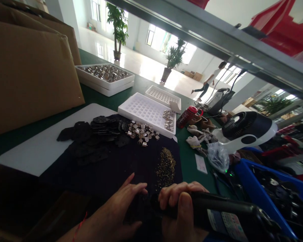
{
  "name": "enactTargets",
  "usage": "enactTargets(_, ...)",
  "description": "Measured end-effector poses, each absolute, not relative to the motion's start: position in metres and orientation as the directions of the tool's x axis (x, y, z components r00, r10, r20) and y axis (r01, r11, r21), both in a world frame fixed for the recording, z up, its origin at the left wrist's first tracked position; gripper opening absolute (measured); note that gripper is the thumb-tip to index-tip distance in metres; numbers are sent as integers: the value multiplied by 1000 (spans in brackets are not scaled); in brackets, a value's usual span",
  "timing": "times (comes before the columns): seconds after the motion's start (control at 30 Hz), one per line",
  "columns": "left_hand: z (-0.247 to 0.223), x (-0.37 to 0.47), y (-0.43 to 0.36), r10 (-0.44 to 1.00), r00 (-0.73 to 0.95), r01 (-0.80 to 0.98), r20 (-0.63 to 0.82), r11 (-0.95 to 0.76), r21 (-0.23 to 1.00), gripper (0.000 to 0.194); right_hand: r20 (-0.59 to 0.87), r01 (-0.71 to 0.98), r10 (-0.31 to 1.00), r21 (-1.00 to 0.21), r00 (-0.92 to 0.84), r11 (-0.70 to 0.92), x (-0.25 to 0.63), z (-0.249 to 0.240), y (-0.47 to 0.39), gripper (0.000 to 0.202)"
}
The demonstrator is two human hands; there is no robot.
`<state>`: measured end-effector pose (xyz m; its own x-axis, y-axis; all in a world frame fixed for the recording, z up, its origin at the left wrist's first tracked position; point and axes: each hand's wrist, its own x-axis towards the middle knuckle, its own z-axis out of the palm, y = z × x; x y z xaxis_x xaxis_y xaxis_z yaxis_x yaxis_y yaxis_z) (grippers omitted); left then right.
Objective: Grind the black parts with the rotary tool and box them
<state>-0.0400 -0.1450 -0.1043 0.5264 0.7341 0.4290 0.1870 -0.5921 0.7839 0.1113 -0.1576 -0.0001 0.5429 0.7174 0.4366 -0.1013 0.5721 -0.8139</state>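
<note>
My right hand (180, 205) is wrapped round a black electric screwdriver (224, 215) with a label on its body, held nearly level and pointing left. Facing its front end is my left hand (123, 205), thumb below and fingers above, curved about something dark that I cannot make out against the dark mat (131, 164). Beyond the hands lie a scatter of tiny brass-coloured screws (166, 164), a heap of small silver motors (142, 131) and a pile of flat black plates (98, 132).
A white grid tray (143, 111) holds several motors at its right end. Stacked white trays (106, 87) with metal parts stand behind. At the right are a red bottle (188, 116), a fan (249, 129) and a blue bin (265, 201). A cardboard box (32, 74) stands left.
</note>
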Motion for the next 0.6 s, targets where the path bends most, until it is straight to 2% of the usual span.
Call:
enactTargets(0.27, -103, -38, -144, 737, 527, 188, 423, -586, 788, 100, 356, -65, 777, -890, 518, 451, 108, 2, -154, 21)
enactTargets(0.43, -105, -37, -143, 727, 531, 176, 436, -598, 782, 97, 356, -42, 770, -896, 529, 443, 103, 1, -151, 23)
enactTargets(0.6, -110, -37, -144, 736, 523, 214, 429, -601, 770, 95, 343, -100, 753, -875, 561, 473, 105, 8, -154, 18)
